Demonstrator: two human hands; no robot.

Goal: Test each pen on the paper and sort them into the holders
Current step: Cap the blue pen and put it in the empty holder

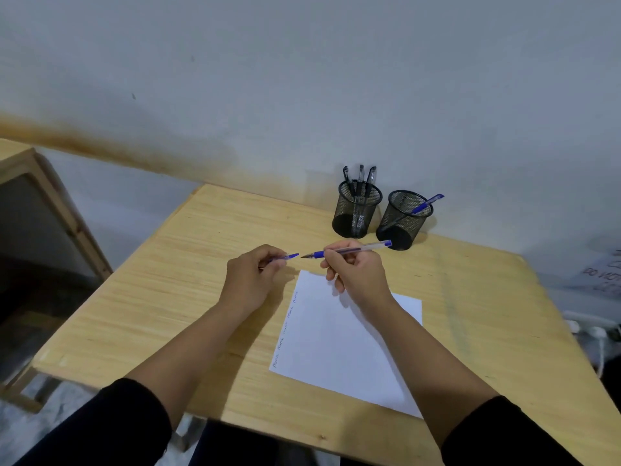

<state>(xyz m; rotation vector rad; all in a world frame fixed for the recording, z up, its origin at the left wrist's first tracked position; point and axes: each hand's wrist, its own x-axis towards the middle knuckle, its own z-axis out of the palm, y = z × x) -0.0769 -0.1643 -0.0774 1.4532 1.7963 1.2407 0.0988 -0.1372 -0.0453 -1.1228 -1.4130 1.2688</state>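
My right hand (356, 270) grips a clear pen with blue trim (349, 250), uncapped, its tip pointing left. My left hand (252, 277) pinches the blue pen cap (289, 256), a small gap away from the tip. Both hover above the far edge of a white paper sheet (339, 344), which bears a line of handwriting along its left edge. At the back stand two black mesh holders: the left holder (357, 210) contains three black pens (360, 178), and the right holder (403, 220) contains one blue pen (421, 206).
Everything rests on a light wooden table (174, 297) against a pale wall. A wooden frame (50, 210) stands beyond the table's left edge. White cables and plugs (591, 331) lie off the right edge.
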